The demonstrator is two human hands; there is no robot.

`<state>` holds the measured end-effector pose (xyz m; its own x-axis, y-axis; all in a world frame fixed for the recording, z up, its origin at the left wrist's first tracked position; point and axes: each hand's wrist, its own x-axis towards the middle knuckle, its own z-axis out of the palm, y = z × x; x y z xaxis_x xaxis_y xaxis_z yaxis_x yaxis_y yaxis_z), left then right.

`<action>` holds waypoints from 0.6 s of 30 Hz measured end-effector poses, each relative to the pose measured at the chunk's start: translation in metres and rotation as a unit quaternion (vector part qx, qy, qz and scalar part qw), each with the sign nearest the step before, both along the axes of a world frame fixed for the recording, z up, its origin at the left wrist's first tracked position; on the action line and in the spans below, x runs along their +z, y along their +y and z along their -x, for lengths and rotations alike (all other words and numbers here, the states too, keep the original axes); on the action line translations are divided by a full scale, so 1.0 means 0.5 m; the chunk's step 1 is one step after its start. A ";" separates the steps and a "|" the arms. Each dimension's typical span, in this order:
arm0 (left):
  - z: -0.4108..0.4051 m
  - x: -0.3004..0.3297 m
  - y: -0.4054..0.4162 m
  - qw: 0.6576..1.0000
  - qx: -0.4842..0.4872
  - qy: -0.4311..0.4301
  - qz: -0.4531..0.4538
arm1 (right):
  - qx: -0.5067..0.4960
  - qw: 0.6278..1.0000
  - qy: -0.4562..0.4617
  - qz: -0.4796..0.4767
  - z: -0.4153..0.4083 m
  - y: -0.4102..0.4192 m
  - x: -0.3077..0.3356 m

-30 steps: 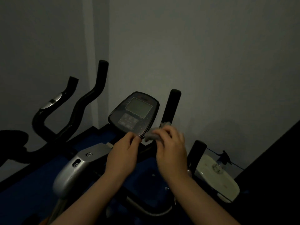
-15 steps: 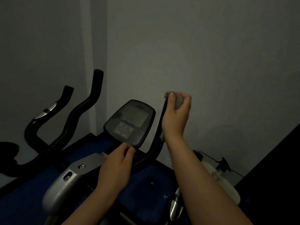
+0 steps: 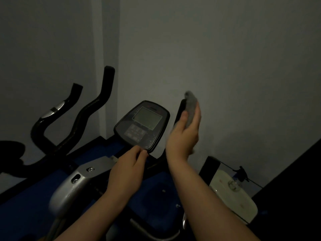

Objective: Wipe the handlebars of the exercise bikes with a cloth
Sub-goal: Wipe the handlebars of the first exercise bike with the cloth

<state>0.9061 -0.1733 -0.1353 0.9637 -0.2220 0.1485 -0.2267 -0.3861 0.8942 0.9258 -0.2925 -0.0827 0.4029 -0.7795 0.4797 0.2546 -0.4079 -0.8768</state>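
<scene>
Grey wall (image 3: 225,58), blue floor (image 3: 26,211)

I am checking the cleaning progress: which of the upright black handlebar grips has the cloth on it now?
The right handlebar grip, just right of the console: the right hand presses the grey cloth against it. The two left grips are bare.

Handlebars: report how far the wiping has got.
Done: nothing can be confirmed; the dim picture shows no clean or dirty surface. In hand: the right hand holds the grey cloth against the upper end of the right handlebar, while the left hand touches the console edge. Left: the left handlebar and the neighbouring bike's bar, both untouched now.
</scene>
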 end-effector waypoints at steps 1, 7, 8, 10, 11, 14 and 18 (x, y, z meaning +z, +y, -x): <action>0.000 -0.001 0.001 1.000 0.000 0.001 0.002 | -0.002 1.000 0.022 -0.007 0.017 0.007 -0.021; -0.002 -0.006 0.005 1.000 -0.003 0.003 -0.008 | 0.002 0.993 -0.009 0.119 0.033 -0.047 0.032; -0.001 -0.007 0.007 1.000 -0.001 0.004 -0.002 | 0.014 0.981 0.013 0.191 0.024 -0.054 0.049; 0.001 -0.007 0.010 1.000 0.001 0.011 0.013 | -0.003 0.929 0.081 0.362 0.013 -0.069 0.055; 0.002 -0.006 0.012 1.000 0.002 0.016 0.026 | -0.021 0.893 0.101 0.437 0.014 -0.078 0.046; 0.001 0.002 0.022 0.995 0.012 0.036 0.088 | 0.011 0.795 0.184 0.578 0.038 -0.086 0.005; 0.019 0.006 0.051 0.994 -0.009 0.032 0.100 | 0.096 0.732 0.271 0.618 0.061 -0.081 0.019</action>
<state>0.8965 -0.1478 -0.1322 0.9687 -0.2121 0.1293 -0.1718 -0.1961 0.9654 0.8954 -0.3328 -0.0732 0.8402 0.2106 0.4997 0.1624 -0.9769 0.1386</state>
